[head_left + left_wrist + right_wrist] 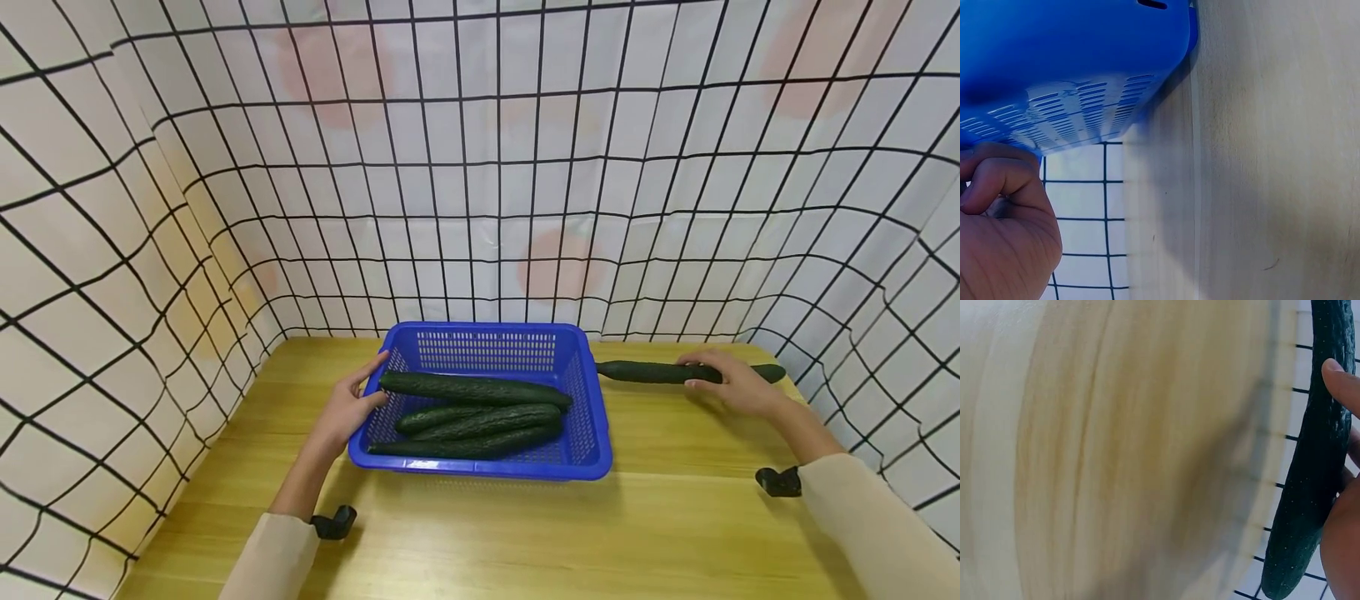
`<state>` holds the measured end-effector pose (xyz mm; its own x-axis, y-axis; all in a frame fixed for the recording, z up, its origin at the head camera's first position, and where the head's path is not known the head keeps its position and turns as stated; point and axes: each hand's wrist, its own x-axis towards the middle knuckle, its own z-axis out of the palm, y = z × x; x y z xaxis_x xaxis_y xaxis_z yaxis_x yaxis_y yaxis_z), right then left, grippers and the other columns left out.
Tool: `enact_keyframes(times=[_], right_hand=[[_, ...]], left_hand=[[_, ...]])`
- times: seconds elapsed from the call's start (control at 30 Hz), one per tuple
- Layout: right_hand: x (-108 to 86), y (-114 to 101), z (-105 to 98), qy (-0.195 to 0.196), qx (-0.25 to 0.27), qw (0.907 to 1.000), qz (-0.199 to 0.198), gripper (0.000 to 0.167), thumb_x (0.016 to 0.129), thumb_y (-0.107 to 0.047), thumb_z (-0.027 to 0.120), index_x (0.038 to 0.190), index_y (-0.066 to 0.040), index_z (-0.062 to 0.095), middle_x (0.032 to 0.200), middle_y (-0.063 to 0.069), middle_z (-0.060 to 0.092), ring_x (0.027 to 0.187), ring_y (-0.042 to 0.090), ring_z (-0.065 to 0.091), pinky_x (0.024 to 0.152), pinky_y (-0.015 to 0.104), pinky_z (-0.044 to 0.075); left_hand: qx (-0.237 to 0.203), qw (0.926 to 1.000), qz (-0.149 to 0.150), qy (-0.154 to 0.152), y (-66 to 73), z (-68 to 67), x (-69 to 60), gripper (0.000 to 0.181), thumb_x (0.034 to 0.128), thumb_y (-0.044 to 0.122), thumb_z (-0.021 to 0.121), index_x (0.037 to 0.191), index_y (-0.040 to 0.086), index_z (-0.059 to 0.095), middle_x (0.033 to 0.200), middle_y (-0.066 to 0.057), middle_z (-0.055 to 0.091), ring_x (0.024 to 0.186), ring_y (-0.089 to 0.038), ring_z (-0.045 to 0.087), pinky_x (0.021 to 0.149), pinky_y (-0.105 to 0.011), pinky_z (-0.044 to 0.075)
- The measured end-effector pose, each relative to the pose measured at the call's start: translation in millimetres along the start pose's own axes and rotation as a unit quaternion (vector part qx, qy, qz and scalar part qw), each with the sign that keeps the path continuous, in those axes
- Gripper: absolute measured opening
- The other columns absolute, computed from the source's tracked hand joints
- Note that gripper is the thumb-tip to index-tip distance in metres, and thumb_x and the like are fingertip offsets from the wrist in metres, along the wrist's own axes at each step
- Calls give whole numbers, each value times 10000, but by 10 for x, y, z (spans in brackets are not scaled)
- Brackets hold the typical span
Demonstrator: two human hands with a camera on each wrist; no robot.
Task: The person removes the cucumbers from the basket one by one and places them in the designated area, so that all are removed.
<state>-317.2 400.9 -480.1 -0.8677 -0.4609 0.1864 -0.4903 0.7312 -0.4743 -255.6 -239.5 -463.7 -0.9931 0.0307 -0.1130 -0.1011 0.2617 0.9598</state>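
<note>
A blue plastic basket [480, 471] with slotted walls stands on the table and holds several dark green cucumbers [480, 388]. At its left side my left hand [347, 410] grips the rim, thumb towards the inside; in the left wrist view its curled fingers [1007, 178] meet the basket's edge. To the right of the basket, my right hand [731, 383] holds another cucumber [645, 372] around its middle. That cucumber lies sideways, its left end close to the basket wall. The right wrist view shows the thumb [1342, 384] across the cucumber [1310, 462].
The wooden table [525, 542] runs under everything. A white backdrop with a black grid [480, 183] encloses its back and sides. Each wrist carries a small black device, such as the left one [335, 522].
</note>
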Motion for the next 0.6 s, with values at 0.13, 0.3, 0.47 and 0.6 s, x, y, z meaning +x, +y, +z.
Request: enact_keyframes(times=[0.13,0.3,0.47,0.6], right_hand=[[4,56,88,-37,-66,10000,-52,391,998,-160,665,1355,-8,612,1359,239,604,1255,470,526,985,668,429],[-19,122,177,-181,-161,9997,24,373,1000,-186,668,1347,-54,635,1352,221,617,1249,465,536,988,665,439],[12,129,182,-163,-214,9995,157,382,1007,-216,662,1360,-72,637,1363,221,620,1274,479,527,1014,677,427],[36,72,128,-135,-149,9993,327,406,1018,-239,646,1378,-54,623,1362,230,618,1274,487,530,1015,689,426]], left_hand=[[8,10000,7,21,-8,8,-8,736,944,58,613,1580,369,412,1299,-315,639,833,-313,760,703,-448,649],[50,10000,-8,54,-30,18,-12,735,941,55,616,1579,363,418,1177,-287,676,797,-293,756,701,-443,649],[6,10000,43,89,-18,13,-7,738,937,53,611,1583,351,415,1037,-250,704,779,-298,756,690,-449,649],[-25,10000,19,76,0,7,-3,738,940,54,609,1589,343,407,1048,-263,707,791,-307,761,694,-449,648]])
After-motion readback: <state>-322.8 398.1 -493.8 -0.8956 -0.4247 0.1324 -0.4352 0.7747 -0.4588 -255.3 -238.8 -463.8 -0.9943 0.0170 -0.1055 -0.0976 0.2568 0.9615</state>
